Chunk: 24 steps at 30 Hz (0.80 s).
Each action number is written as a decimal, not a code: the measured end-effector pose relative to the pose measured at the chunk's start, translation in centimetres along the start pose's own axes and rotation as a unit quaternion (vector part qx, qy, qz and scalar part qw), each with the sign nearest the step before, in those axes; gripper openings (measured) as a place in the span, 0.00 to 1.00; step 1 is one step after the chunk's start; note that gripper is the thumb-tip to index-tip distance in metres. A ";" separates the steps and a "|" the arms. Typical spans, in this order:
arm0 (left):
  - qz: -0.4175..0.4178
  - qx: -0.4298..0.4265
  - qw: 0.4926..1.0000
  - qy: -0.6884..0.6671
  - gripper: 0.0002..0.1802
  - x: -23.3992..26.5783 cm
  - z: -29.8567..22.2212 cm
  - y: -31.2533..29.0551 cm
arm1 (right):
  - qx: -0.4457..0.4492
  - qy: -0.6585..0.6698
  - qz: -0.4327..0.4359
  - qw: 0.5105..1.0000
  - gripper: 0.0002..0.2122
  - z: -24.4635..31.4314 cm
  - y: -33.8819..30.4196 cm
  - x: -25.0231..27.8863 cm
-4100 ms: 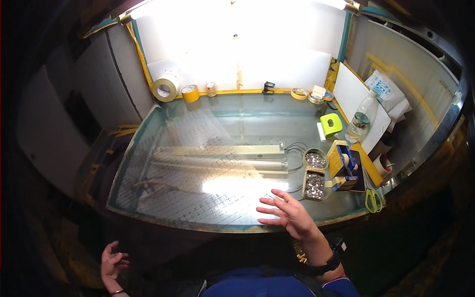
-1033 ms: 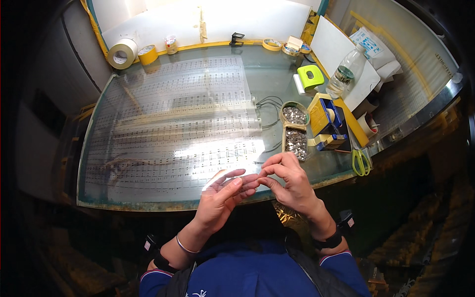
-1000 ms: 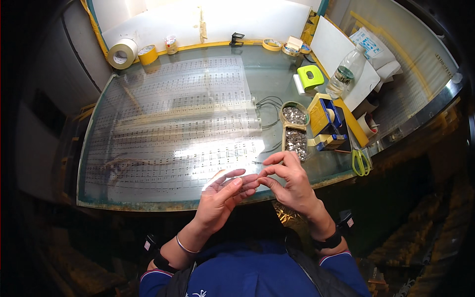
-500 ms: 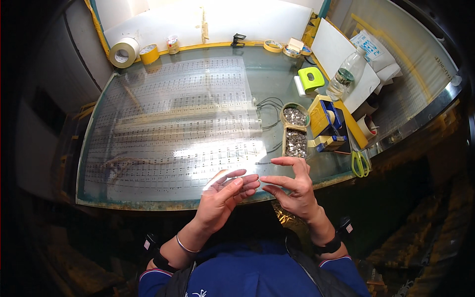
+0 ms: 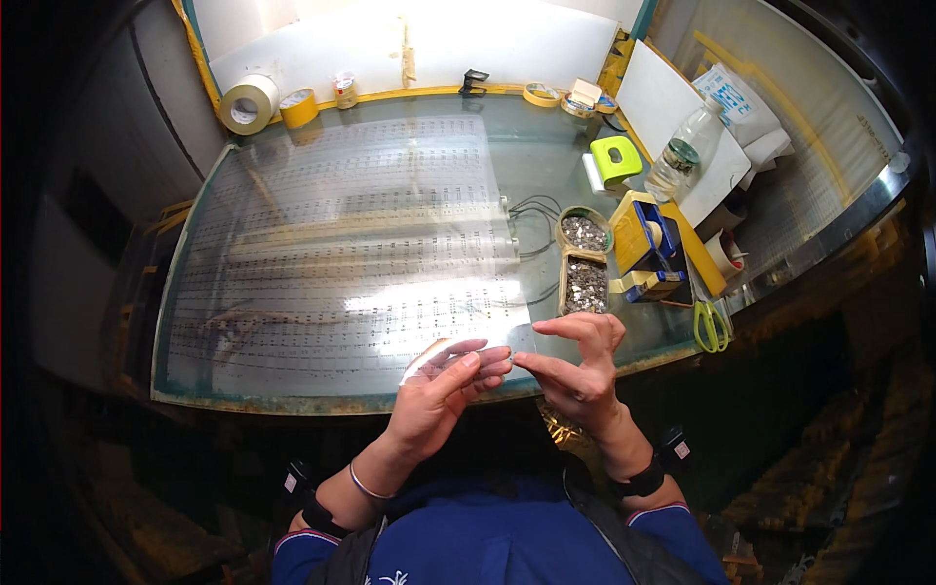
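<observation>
Over the near edge of the glass-topped table, my left hand [image 5: 436,392] is closed, thumb pressed on its fingers, around a thin clear film [image 5: 417,367] that shines white with glare. My right hand [image 5: 585,375] is just to the right, one fingertip almost meeting the left fingertips. Its thumb is tucked in near that finger, while another finger points left above it. Anything pinched there is too small to make out. Beneath the hands, a large clear sheet [image 5: 331,283] printed with rows of small dark marks covers most of the tabletop.
Right of the sheet are a round tub [image 5: 585,231] and a rectangular tray [image 5: 587,285] of small silvery pieces. Beyond them stand a blue-yellow tape dispenser [image 5: 648,244], green-handled scissors [image 5: 711,327], a lime-green hole punch [image 5: 615,160] and a plastic bottle [image 5: 678,161]. Tape rolls [image 5: 249,103] line the back.
My right thumb has drawn in toward the finger beside it, and the right hand has rolled slightly. My left hand stays nearly still. The whole view has shifted slightly.
</observation>
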<state>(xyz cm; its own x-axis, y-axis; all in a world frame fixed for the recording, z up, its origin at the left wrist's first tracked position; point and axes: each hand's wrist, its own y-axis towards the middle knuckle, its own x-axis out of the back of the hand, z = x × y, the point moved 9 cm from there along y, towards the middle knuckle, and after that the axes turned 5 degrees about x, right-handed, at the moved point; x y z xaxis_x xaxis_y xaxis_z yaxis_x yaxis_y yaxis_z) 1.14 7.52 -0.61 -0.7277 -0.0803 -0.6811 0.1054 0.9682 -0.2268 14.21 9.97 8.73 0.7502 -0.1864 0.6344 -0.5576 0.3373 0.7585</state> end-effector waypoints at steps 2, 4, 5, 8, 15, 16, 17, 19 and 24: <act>-0.002 -0.002 1.000 -0.002 0.14 0.0 -0.1 0.0 | 0.003 0.002 -0.003 1.000 0.14 0.1 0.1 0.0; -0.006 -0.004 1.000 -0.005 0.13 0.1 -0.1 -0.1 | 0.006 0.006 -0.005 1.000 0.14 0.2 0.1 -0.1; -0.009 -0.005 1.000 -0.008 0.13 0.2 -0.1 -0.1 | 0.004 0.004 -0.003 1.000 0.14 0.2 0.3 -0.2; -0.005 -0.004 1.000 -0.010 0.14 0.4 0.0 0.1 | 0.002 0.003 -0.004 1.000 0.13 0.1 0.3 -0.2; 0.013 -0.010 0.998 -0.061 0.16 0.7 0.0 -0.2 | 0.037 0.062 0.017 0.997 0.11 -0.4 0.6 -0.9; -0.015 -0.001 0.999 -0.037 0.15 0.9 0.1 -0.4 | 0.037 0.081 0.020 0.996 0.10 -0.6 0.8 -0.9; -0.008 0.001 0.999 -0.036 0.15 1.2 0.4 -0.2 | 0.036 0.073 0.018 0.997 0.10 -1.0 0.9 -0.5; 0.001 -0.009 0.999 -0.034 0.14 1.7 0.6 0.0 | -0.117 0.006 -0.031 0.993 0.09 -4.2 1.0 1.1; -0.054 -0.014 0.998 -0.029 0.12 1.5 0.3 0.0 | -0.274 -0.078 0.092 0.954 0.05 -10.5 -1.9 0.2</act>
<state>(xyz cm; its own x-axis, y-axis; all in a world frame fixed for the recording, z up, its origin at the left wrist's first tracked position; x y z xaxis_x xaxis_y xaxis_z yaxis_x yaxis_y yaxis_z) 0.28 7.28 -1.87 -0.6930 -0.1980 -0.6933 0.0092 0.9591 -0.2830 19.16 18.95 5.88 0.5707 -0.1983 0.7969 -0.3738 0.8013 0.4671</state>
